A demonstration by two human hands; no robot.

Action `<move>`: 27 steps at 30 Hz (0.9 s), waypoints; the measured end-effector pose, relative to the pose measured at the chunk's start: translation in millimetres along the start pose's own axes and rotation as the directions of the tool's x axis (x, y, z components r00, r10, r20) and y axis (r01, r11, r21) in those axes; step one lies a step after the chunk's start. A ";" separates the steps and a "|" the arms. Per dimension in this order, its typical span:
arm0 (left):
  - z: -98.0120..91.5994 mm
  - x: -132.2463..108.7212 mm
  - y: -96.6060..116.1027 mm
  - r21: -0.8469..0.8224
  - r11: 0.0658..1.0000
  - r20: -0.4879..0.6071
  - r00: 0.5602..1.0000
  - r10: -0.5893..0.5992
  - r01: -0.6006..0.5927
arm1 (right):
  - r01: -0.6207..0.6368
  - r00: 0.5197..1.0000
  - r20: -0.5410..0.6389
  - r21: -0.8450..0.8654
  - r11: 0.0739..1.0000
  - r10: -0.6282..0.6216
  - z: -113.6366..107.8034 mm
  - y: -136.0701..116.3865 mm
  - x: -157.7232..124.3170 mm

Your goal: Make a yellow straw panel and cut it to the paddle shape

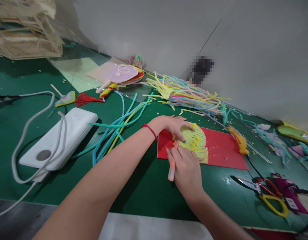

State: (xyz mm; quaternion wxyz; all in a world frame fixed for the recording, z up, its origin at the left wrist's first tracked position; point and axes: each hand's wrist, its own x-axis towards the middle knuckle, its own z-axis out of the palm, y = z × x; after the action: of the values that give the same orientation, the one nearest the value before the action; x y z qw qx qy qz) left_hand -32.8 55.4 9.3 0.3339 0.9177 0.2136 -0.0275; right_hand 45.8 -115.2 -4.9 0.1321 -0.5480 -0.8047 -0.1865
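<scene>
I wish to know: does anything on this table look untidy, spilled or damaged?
Nothing looks clearly damaged. Yellow scraps lie loose in front of the heaped strips, and coloured strands lie tangled farther right; both look untidy compared with the lined yellow piece.

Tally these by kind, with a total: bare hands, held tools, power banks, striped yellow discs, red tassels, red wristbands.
Left hand and right hand: 2
Held tool: 1
Power bank: 1
Yellow disc: 1
Tassel: 1
Wristband: 1
Total: 7
</scene>
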 end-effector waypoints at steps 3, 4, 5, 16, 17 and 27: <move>0.7 0.2 -0.6 -0.007 1.000 0.001 1.000 -0.004 0.004 | 0.002 1.000 0.011 0.005 1.000 -0.002 -2.3 -0.2 -1.5; 0.6 0.1 -0.6 -0.007 1.000 0.005 1.000 -0.004 0.004 | -0.001 1.000 0.013 0.011 1.000 0.001 -3.3 -0.2 -2.1; 0.5 0.0 -0.5 -0.004 1.000 0.007 1.000 -0.004 0.004 | -0.006 1.000 0.018 0.018 1.000 0.006 -4.3 -0.3 -2.8; -2.8 -2.6 -0.5 -0.072 0.997 -0.007 1.000 0.021 -0.021 | -0.003 1.000 0.019 0.114 0.993 0.001 -17.3 -1.1 -10.8; -4.2 -4.2 -1.3 -0.134 0.990 -0.021 0.999 0.043 -0.046 | 0.002 1.000 0.003 0.124 0.992 -0.002 -19.1 -1.6 -10.5; -2.1 -2.6 -26.7 -0.609 0.776 -0.266 0.964 -0.008 -0.162 | 0.012 0.999 0.035 0.065 0.998 -0.015 -3.5 3.5 11.4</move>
State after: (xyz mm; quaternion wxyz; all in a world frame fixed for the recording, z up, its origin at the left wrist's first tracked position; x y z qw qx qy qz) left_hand -46.3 74.0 -4.6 0.5901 0.7584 0.2133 0.1761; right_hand 44.9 -106.1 3.6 0.1343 -0.5411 -0.8163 -0.1513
